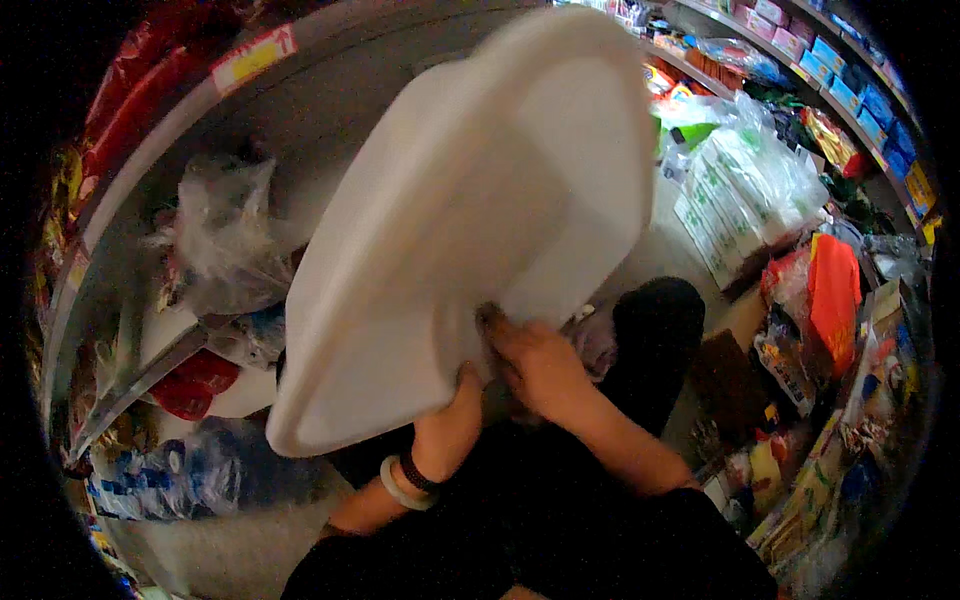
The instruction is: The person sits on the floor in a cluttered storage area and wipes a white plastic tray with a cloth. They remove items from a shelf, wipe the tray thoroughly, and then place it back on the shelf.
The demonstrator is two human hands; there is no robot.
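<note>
A large white basin-like piece [495, 217], apparently plastic, is tilted up in front of me with its hollow side in view. My left hand [450, 427] grips its near rim, the thumb on the inner side. A pale bangle and a dark beaded bracelet circle that wrist. My right hand [544, 367] is at the same near edge, its fingers bent against the inner wall. Something dark shows at those fingertips, too blurred to name. Just beyond the right hand, a greyish-pink cloth [598, 343] is partly visible beside my dark-clothed knee [660, 315].
Clear plastic wrapping [229, 232] lies on the left, near a red object [195, 382] and plastic-wrapped blue-and-white goods [172, 476]. On the right are a large plastic-wrapped package [742, 195], an orange item [832, 304] and a brown cardboard piece [727, 379]. Stocked shelves [847, 90] curve behind.
</note>
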